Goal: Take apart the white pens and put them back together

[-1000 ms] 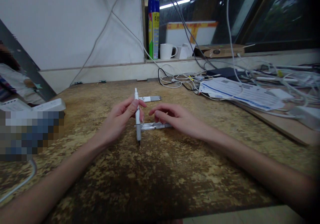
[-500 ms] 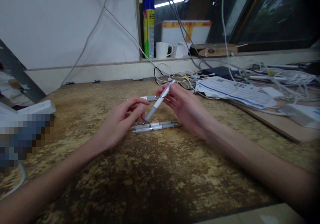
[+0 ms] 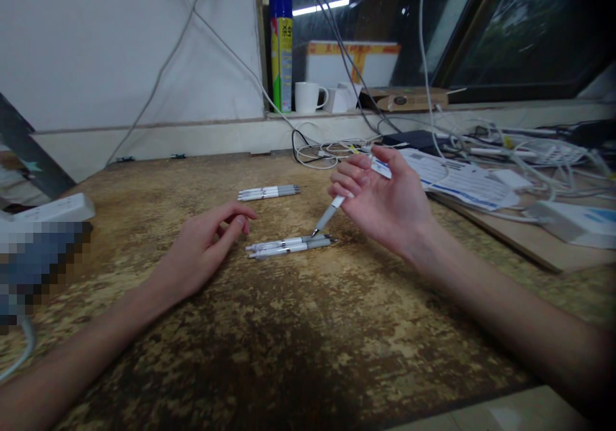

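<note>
White and grey, the pen (image 3: 328, 217) slants down from the right hand (image 3: 385, 203), whose curled fingers close on it and hide its middle; its tip is over the near pens (image 3: 291, 245), though whether it touches them is hard to tell. The left hand (image 3: 212, 242) holds nothing visible, thumb and fingers loosely bent, just beside those pens. Far pens (image 3: 268, 192) lie behind on the table (image 3: 289, 328), too bunched to count surely. Both forearms are cut off by the frame.
</note>
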Tool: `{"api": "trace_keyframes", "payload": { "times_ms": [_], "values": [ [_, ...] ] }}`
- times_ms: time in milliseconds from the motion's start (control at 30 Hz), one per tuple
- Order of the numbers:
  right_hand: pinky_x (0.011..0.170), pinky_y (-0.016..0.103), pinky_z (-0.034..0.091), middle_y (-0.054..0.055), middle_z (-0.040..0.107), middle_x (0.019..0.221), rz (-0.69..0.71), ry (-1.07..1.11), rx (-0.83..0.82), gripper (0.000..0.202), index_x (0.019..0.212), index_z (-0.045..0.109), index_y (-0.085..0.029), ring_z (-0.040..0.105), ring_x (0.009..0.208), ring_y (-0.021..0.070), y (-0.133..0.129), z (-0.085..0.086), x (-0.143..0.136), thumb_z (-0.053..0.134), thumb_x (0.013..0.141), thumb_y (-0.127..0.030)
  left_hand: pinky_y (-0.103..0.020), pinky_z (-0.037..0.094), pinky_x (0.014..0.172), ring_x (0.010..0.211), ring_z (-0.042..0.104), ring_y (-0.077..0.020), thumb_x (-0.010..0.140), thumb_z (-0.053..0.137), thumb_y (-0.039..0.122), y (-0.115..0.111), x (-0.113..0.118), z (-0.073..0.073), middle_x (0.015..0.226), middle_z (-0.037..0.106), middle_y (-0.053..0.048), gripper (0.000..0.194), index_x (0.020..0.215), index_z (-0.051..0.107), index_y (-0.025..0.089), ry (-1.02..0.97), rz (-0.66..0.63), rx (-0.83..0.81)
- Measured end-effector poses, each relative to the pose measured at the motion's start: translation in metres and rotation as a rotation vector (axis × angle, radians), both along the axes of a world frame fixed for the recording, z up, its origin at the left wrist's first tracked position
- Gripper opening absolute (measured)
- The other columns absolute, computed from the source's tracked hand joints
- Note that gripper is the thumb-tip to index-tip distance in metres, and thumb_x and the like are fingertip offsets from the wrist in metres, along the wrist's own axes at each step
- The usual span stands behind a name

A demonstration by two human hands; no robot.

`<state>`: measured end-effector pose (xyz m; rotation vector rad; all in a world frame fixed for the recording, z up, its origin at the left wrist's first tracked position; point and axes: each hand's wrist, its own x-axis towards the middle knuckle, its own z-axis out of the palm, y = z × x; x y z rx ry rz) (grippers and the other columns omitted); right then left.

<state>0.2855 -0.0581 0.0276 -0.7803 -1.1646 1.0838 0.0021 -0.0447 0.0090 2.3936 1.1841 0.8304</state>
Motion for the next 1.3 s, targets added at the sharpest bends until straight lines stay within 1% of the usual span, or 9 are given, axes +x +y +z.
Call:
{"api": "trace_keyframes", "payload": {
  "times_ms": [167,367,567,667,767,867,1000,1133,1300],
  "values": [
    [0.062,0.037,0.039,-0.001,0.023,0.067,-0.021,0.023,0.053,0.041,0.067,0.031,-0.027,0.028,0.064,0.0215,-0.001,-0.001,0.0,0.045,0.097,-0.052,-0.028,0.047,0.073,0.08,0.066,-0.0187,0.106,0.047,0.042,0.002,-0.003,-0.002,0.091,0.074,-0.003,0.031,0.113,0.07,0.022,-0.013,0.003,-0.006],
    [0.066,0.038,0.039,-0.001,0.023,0.07,0.005,0.083,0.032,0.033,0.072,0.035,-0.028,0.03,0.066,0.022,0.0,-0.003,0.0,0.045,0.096,-0.048,-0.027,0.046,0.072,0.077,0.065,-0.0179,0.106,0.047,0.042,0.003,-0.003,-0.002,0.09,0.074,-0.003,0.032,0.112,0.071,0.021,0.009,0.013,-0.003],
    [0.068,0.039,0.039,0.0,0.028,0.07,-0.011,0.047,0.014,0.036,0.075,0.038,-0.028,0.035,0.068,0.023,-0.001,-0.004,-0.002,0.044,0.096,-0.056,-0.025,0.045,0.066,0.07,0.064,-0.0168,0.105,0.047,0.04,0.003,-0.002,-0.001,0.089,0.075,-0.002,0.032,0.111,0.071,0.021,0.047,0.016,0.008],
    [0.066,0.038,0.039,0.001,0.03,0.069,-0.005,0.025,0.037,0.036,0.075,0.041,-0.028,0.036,0.068,0.023,-0.001,-0.004,0.0,0.045,0.096,-0.057,-0.024,0.044,0.061,0.062,0.06,-0.0153,0.103,0.048,0.042,0.007,-0.005,-0.002,0.088,0.075,-0.002,0.033,0.11,0.072,0.021,0.053,0.037,-0.009],
    [0.065,0.038,0.038,0.001,0.032,0.069,0.008,0.031,0.052,0.035,0.076,0.046,-0.028,0.036,0.068,0.0229,0.0,-0.003,0.001,0.045,0.097,-0.056,-0.024,0.042,0.059,0.059,0.059,-0.0149,0.102,0.048,0.043,0.012,-0.008,-0.004,0.087,0.075,-0.002,0.034,0.107,0.073,0.021,0.064,0.054,-0.032],
    [0.066,0.038,0.037,0.001,0.033,0.068,0.027,0.065,0.054,0.035,0.078,0.05,-0.028,0.037,0.068,0.0226,0.0,-0.002,0.003,0.046,0.097,-0.057,-0.026,0.044,0.063,0.065,0.062,-0.0175,0.101,0.048,0.042,0.015,-0.01,-0.006,0.087,0.075,-0.002,0.034,0.106,0.074,0.021,0.131,0.051,-0.033],
    [0.068,0.038,0.038,0.0,0.03,0.069,0.037,0.125,0.053,0.031,0.077,0.048,-0.028,0.036,0.067,0.0223,0.0,-0.002,0.003,0.046,0.098,-0.05,-0.03,0.046,0.071,0.078,0.065,-0.0227,0.1,0.049,0.043,0.016,-0.01,-0.008,0.089,0.075,-0.004,0.034,0.107,0.074,0.022,0.229,0.043,-0.013],
    [0.068,0.038,0.038,0.0,0.03,0.068,0.034,0.141,0.037,0.031,0.077,0.047,-0.028,0.036,0.067,0.0224,0.0,0.0,0.003,0.046,0.098,-0.05,-0.032,0.045,0.072,0.077,0.064,-0.0229,0.101,0.048,0.043,0.016,-0.009,-0.008,0.089,0.074,-0.005,0.035,0.108,0.074,0.021,0.23,0.041,-0.025],
    [0.065,0.036,0.04,-0.001,0.029,0.068,0.026,0.19,-0.008,0.029,0.079,0.049,-0.028,0.035,0.065,0.0214,-0.001,0.001,0.003,0.048,0.098,-0.05,-0.034,0.045,0.075,0.081,0.064,-0.0233,0.101,0.047,0.042,0.017,-0.01,-0.009,0.093,0.073,-0.005,0.034,0.109,0.072,0.021,0.233,0.035,-0.035]
  ]
}}
